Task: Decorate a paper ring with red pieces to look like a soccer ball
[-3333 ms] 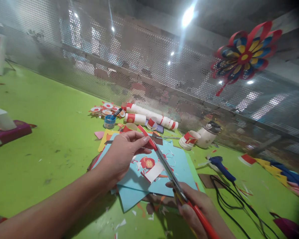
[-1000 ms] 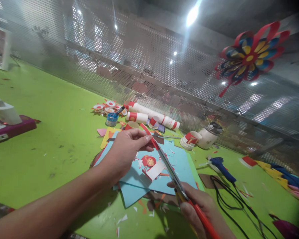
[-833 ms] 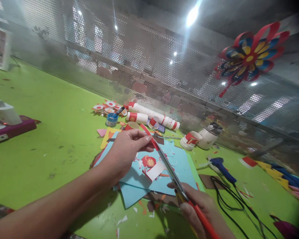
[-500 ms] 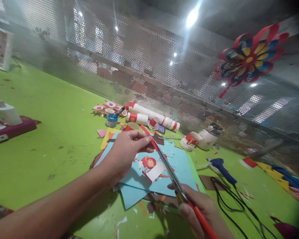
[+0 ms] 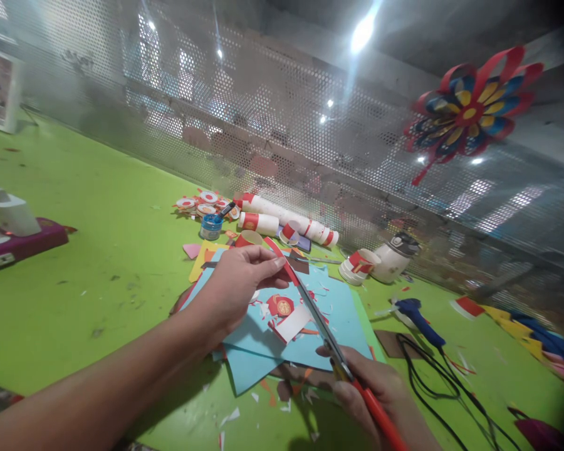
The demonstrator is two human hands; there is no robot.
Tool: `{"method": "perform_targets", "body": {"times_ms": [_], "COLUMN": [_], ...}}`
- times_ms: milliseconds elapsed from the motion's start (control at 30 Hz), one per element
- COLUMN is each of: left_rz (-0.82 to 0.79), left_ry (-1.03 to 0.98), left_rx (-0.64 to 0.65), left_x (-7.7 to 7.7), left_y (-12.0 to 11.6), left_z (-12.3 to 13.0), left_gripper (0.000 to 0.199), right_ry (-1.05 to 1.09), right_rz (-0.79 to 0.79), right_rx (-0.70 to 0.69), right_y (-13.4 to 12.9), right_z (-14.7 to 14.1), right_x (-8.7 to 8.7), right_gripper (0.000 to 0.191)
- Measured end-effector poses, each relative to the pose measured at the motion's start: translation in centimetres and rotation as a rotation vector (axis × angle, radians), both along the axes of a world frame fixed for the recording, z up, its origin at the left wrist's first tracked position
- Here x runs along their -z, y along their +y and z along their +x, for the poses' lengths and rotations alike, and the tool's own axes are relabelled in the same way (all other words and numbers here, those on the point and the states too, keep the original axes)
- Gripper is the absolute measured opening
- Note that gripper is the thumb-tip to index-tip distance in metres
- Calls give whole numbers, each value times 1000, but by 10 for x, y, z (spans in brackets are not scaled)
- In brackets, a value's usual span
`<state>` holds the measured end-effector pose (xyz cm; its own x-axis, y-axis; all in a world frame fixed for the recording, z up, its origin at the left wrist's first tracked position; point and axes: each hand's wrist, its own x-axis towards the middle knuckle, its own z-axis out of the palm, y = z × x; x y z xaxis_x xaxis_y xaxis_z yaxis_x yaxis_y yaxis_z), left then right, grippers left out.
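Between the thumb and fingers of my left hand (image 5: 237,285) is a narrow red paper strip (image 5: 276,248). My right hand (image 5: 373,385) is closed round red-handled scissors (image 5: 326,335), whose blades point up and left and meet the lower end of the strip. Whether the blades are parted cannot be made out. Below both hands lie light blue paper sheets (image 5: 345,316). On them rest a red paper piece with a gold emblem (image 5: 282,305), a folded white and red paper piece (image 5: 293,324) and small trimmings.
Rolled paper-cup tubes (image 5: 294,219), a blue jar (image 5: 211,227) and a cup (image 5: 357,267) stand at the back. A blue glue gun (image 5: 418,316) with a looped black cable lies right, a purple power strip (image 5: 42,235) left. A paper flower (image 5: 470,113) hangs upper right.
Almost nothing differs. Both hands, the strip and the scissors keep nearly the same place, with only a very slight shift of the view.
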<state>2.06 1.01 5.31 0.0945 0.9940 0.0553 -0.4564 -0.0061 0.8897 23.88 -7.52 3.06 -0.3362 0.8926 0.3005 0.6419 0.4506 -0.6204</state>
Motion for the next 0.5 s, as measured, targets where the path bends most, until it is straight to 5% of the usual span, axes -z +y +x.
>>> {"method": "perform_targets", "body": {"times_ms": [500], "left_rz": [-12], "left_ry": [30], "left_rx": [15], "left_x": [1], "left_y": [-1], "left_z": [4], "left_gripper": [16], "right_ry": [56], "right_rz": [-30], "right_rx": [-30], "right_y": [2], "right_z": [3], "right_x": [5], "right_gripper": [46]}}
